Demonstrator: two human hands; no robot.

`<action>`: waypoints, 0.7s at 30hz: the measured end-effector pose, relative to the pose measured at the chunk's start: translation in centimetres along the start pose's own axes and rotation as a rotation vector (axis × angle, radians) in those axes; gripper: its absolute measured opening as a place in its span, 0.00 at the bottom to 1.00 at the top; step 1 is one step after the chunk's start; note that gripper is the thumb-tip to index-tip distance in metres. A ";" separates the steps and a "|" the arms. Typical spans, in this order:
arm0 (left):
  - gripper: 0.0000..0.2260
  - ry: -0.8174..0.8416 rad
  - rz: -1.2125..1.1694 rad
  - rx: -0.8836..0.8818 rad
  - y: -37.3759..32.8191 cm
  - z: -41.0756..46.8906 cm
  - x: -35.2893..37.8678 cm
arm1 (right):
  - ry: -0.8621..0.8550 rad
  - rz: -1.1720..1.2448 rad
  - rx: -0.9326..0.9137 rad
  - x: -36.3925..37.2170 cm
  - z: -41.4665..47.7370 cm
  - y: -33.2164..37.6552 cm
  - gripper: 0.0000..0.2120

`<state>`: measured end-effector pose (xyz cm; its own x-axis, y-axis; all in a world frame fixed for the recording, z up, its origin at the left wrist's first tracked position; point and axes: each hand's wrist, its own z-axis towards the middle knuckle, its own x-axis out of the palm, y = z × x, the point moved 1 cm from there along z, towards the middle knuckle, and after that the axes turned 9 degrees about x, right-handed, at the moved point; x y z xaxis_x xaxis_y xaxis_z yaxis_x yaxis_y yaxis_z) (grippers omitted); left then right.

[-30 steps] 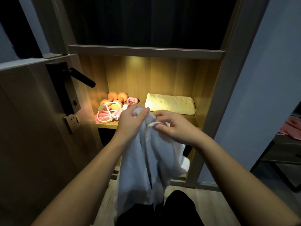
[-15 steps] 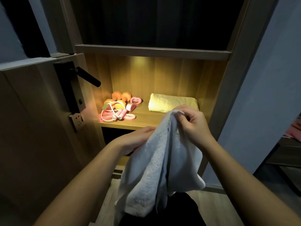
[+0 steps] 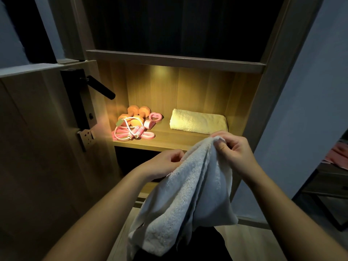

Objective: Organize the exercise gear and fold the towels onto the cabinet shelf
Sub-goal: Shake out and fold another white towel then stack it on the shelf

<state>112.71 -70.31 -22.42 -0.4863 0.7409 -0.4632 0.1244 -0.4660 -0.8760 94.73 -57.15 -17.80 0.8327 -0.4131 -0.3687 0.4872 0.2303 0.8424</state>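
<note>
With our right hand (image 3: 234, 153) pinching the white towel's (image 3: 190, 194) corner and our left hand (image 3: 163, 164) gripping its edge before the lit shelf (image 3: 162, 143), the bunched folds could, we judge, crease unevenly.

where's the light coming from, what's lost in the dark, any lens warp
Head view: a warm glow under the upper board lights the wooden shelf, folded pale yellow towel and pink and orange gear; the compartment above is black; the white terry towel in front is dim; the cabinet uprights splay with the wide lens.
</note>
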 end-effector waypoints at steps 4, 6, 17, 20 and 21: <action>0.09 -0.026 0.035 0.018 -0.1 -0.4 -0.9 | 0.061 -0.071 0.011 -0.7 0.1 -0.2 0.18; 0.09 -0.084 0.035 0.053 -0.4 -0.6 -1.4 | 0.100 -0.091 0.018 -0.9 0.2 -0.2 0.21; 0.05 -0.345 0.075 0.294 -3.0 -1.0 -0.5 | 0.501 -0.068 0.186 -1.9 0.8 0.3 0.15; 0.05 -0.328 0.050 0.328 -3.9 -1.1 0.0 | 0.589 0.016 0.220 -0.9 0.6 0.8 0.09; 0.04 -0.320 0.050 0.355 -4.2 -1.1 0.3 | 0.616 0.028 0.223 -0.2 0.6 0.6 0.10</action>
<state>112.98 -67.61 -18.98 -0.7358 0.5531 -0.3907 -0.1211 -0.6751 -0.7277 94.67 -57.51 -17.00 0.8747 0.1862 -0.4475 0.4524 0.0176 0.8916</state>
